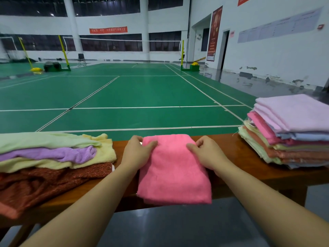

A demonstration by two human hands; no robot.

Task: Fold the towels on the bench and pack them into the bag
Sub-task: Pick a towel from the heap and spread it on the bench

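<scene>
A pink towel (173, 170) lies folded on the wooden bench (236, 148), its near end hanging over the front edge. My left hand (138, 153) grips the towel's far left side, thumb on top and fingers curled at the edge. My right hand (206, 152) pinches the far right side the same way. On the left lies a loose pile of unfolded towels (51, 163): green, purple, yellow and rust. A neat stack of folded towels (292, 131) stands at the right. No bag is in view.
Beyond the bench spreads a green badminton court (133, 93) with white lines, nets and posts. A white wall with a dark doorway (224, 49) runs along the right. Dark grey floor (178, 227) lies below the bench's front edge.
</scene>
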